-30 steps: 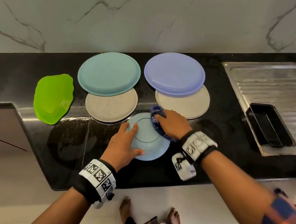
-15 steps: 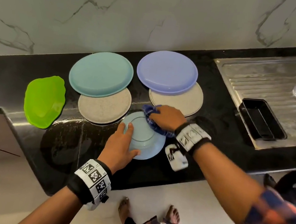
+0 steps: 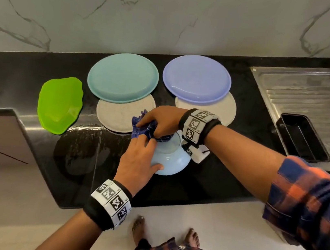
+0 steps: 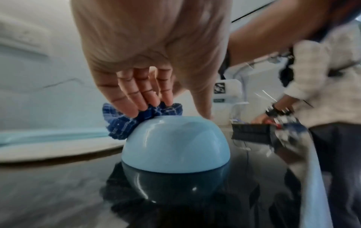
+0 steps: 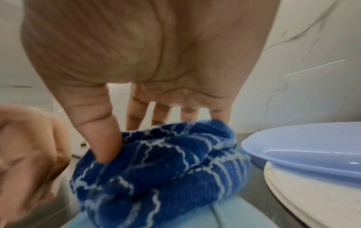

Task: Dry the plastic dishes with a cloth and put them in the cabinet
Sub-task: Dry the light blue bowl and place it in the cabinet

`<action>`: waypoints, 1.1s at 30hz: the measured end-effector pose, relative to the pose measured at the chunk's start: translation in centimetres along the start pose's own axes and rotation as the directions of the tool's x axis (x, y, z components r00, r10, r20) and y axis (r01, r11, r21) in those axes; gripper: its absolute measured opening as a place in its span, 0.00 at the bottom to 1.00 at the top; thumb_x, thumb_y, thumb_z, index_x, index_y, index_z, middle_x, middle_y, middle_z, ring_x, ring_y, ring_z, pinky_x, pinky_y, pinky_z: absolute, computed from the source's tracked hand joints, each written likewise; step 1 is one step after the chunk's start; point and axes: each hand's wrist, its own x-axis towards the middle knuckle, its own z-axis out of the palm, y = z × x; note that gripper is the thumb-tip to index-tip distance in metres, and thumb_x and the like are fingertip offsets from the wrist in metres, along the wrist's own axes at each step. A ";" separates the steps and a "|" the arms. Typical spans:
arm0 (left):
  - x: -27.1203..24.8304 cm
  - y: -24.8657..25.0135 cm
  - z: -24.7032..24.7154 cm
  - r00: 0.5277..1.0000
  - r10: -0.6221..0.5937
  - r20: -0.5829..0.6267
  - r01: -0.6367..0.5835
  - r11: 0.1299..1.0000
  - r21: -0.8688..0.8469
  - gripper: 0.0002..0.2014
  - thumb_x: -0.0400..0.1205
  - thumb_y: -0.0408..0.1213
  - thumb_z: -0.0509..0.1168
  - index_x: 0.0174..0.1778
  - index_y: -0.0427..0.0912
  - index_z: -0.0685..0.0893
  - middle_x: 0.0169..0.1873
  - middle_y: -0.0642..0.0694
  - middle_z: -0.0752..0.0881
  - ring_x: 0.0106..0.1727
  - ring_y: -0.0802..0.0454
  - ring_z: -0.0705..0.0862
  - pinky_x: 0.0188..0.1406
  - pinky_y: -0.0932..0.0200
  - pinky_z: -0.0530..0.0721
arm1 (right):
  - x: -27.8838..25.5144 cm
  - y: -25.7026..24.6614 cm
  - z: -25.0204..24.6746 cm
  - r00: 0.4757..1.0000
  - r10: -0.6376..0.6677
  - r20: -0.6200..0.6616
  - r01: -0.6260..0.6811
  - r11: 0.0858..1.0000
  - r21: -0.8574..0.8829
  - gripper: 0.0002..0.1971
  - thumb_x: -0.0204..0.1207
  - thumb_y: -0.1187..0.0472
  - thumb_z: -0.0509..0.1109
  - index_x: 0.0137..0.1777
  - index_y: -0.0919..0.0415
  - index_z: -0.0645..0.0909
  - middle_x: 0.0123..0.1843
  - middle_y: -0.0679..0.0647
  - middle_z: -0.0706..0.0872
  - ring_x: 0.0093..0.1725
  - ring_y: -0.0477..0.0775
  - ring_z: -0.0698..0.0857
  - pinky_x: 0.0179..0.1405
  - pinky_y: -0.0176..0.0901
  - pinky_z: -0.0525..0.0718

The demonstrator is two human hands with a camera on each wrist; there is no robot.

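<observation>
A smooth, glossy light-blue bowl (image 4: 175,143) stands upside down on the polished black counter (image 3: 227,177). The right hand (image 3: 160,120) bunches a soft blue checked cloth (image 5: 156,162) in its grip on the bowl's base. The left hand (image 3: 137,161) has fingers (image 4: 125,101) straight, pressing cloth and bowl.

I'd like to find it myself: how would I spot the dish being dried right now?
Start at the black counter, left of the steel sink drainboard. Near its front edge, below the flat plates, a small light blue bowl sits upside down. Unlike the plates, it is domed, and a blue checked cloth is bunched on it.
</observation>
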 end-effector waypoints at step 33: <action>1.6 -2.3 -0.1 0.969 -0.246 0.024 0.232 0.873 -0.430 0.27 0.78 0.50 0.66 0.74 0.58 0.70 0.61 0.46 0.80 0.59 0.48 0.80 0.57 0.51 0.77 | -5.1 4.4 6.5 0.877 0.400 -0.267 -0.308 0.894 0.326 0.37 0.71 0.39 0.77 0.78 0.50 0.70 0.71 0.58 0.76 0.69 0.63 0.78 0.68 0.53 0.74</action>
